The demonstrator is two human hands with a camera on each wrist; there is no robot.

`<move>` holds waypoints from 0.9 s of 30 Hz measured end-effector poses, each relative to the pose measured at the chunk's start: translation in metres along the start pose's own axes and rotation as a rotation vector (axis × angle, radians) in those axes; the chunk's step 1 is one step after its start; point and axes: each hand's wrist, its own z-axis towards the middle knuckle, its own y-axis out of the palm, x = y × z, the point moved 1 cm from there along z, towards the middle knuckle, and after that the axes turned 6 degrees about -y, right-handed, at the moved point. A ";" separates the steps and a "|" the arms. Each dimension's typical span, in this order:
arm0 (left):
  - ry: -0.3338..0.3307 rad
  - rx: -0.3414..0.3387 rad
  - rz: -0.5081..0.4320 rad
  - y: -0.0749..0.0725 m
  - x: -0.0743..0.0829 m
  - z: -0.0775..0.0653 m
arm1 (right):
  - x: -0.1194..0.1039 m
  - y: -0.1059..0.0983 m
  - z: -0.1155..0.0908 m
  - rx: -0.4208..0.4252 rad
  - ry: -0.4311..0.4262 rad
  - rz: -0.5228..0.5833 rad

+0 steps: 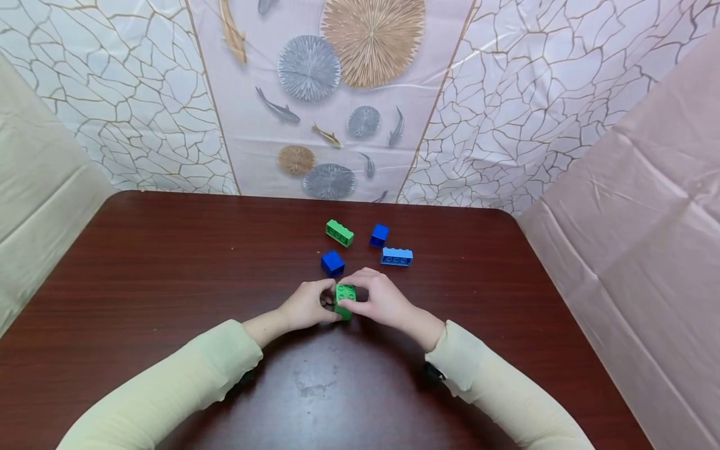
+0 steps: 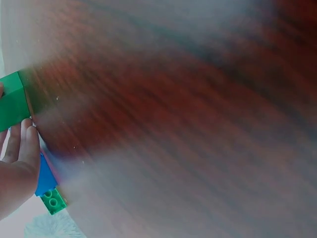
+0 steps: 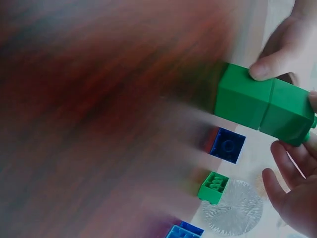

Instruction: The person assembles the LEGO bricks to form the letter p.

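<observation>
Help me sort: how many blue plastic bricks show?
3: one dark-blue square brick just beyond the left hand, another farther back, rightward, a light-blue rectangular brick right of both. More may be hidden.

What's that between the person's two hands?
A stack of two green blocks, held by the left hand and right hand; the head and right wrist views show it.

Wrist views blur; glare whitens the tabletop (image 1: 292, 400).

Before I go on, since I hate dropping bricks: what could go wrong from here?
The green stack is two bricks with a visible seam; uneven pressure from the left hand and right hand might part or tip it. The nearest blue brick sits just beyond both hands and could be knocked.
</observation>
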 end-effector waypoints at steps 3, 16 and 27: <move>-0.008 -0.001 0.006 0.000 0.001 0.000 | -0.002 -0.002 0.002 -0.028 -0.013 -0.030; 0.000 0.013 0.031 0.003 -0.002 0.002 | 0.012 -0.007 -0.010 -0.091 0.129 0.170; -0.014 0.027 0.052 0.003 0.002 -0.002 | 0.014 -0.008 -0.009 -0.098 0.066 0.096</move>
